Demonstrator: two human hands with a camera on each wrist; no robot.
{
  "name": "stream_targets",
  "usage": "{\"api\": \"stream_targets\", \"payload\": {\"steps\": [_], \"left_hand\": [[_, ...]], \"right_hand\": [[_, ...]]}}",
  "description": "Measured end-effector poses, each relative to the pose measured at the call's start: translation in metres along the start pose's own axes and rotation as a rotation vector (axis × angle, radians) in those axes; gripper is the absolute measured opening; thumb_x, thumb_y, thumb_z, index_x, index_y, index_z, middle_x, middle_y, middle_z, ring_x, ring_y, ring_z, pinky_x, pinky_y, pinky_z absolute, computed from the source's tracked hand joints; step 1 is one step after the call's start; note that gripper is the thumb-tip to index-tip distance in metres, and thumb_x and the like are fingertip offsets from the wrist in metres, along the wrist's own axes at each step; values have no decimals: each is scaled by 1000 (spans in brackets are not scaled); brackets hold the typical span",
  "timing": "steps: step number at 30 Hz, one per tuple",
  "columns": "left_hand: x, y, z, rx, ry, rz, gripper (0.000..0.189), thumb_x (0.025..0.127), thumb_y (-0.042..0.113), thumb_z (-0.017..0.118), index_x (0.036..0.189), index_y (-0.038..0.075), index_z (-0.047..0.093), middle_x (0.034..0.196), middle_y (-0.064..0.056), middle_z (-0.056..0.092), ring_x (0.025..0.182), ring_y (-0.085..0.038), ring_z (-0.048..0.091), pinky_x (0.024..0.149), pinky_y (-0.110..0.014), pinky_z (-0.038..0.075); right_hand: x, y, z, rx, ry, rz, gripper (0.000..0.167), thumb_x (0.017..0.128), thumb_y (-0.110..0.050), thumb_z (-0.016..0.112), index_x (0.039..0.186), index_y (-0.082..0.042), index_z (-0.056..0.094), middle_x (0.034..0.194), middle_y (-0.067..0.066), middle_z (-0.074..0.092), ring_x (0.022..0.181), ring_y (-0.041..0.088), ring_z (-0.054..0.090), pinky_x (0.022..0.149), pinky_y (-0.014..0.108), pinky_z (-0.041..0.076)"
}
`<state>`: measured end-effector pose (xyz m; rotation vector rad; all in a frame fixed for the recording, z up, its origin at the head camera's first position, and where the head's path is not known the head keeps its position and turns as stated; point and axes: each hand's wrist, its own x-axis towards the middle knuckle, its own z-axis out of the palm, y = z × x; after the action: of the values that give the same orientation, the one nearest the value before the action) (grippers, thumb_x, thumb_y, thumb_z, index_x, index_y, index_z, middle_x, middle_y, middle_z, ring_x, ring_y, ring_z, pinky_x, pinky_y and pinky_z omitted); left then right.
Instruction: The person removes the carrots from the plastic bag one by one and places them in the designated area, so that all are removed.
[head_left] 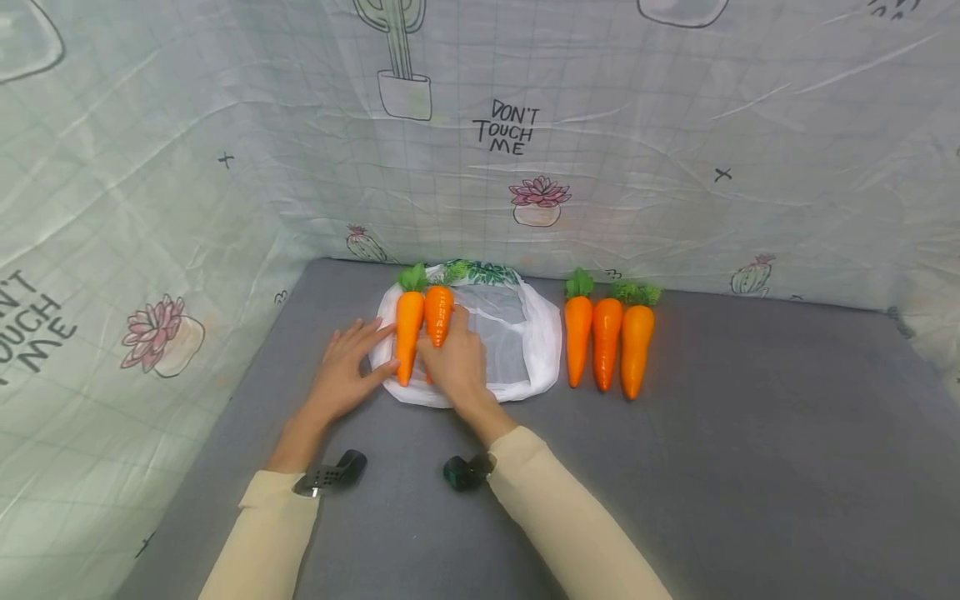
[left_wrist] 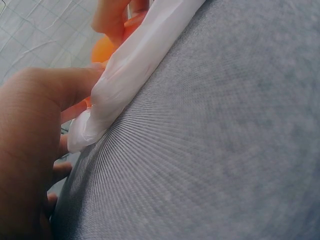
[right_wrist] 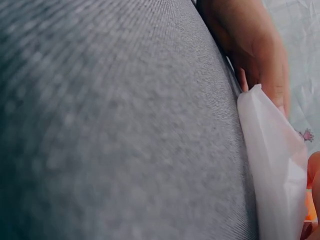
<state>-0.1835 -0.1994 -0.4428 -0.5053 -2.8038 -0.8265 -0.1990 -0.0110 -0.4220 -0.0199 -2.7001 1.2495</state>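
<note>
A white plastic bag (head_left: 543, 333) lies on the grey table with its mouth spread wide. Inside, toward its left side, are two orange carrots with green tops. My right hand (head_left: 461, 358) curls round the lower part of the inner carrot (head_left: 438, 308), hiding much of it; the tip peeks out below. The outer carrot (head_left: 408, 329) lies along the bag's left side. There my left hand (head_left: 345, 375) rests at the rim, fingers spread, thumb and fingertips right by that carrot. In the left wrist view, the thumb (left_wrist: 75, 85) reaches over the white rim.
Three more carrots lie side by side to the right of the bag: a left one (head_left: 577, 337), a middle one (head_left: 606, 342) and a right one (head_left: 636, 350). A printed cloth (head_left: 637, 208) hangs behind the table and along its left side.
</note>
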Motion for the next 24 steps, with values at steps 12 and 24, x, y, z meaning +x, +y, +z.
{"api": "stream_targets", "payload": {"steps": [12,24], "left_hand": [[0,-3,2,-2,-12,-14,62,88,43,63,140,13,49,147,-15,40,140,-39,23,112,-58,6],[0,0,0,5,-17,-8,62,88,43,64,140,11,49,147,-16,40,139,-40,23,111,-60,6]], "right_hand": [[1,-3,-21,26,21,-30,68,78,-26,66,139,-8,40,66,3,56,56,21,55,47,31,44],[-1,-1,-45,71,30,-59,69,77,-21,66,139,-8,40,63,2,55,48,17,52,42,29,42]]}}
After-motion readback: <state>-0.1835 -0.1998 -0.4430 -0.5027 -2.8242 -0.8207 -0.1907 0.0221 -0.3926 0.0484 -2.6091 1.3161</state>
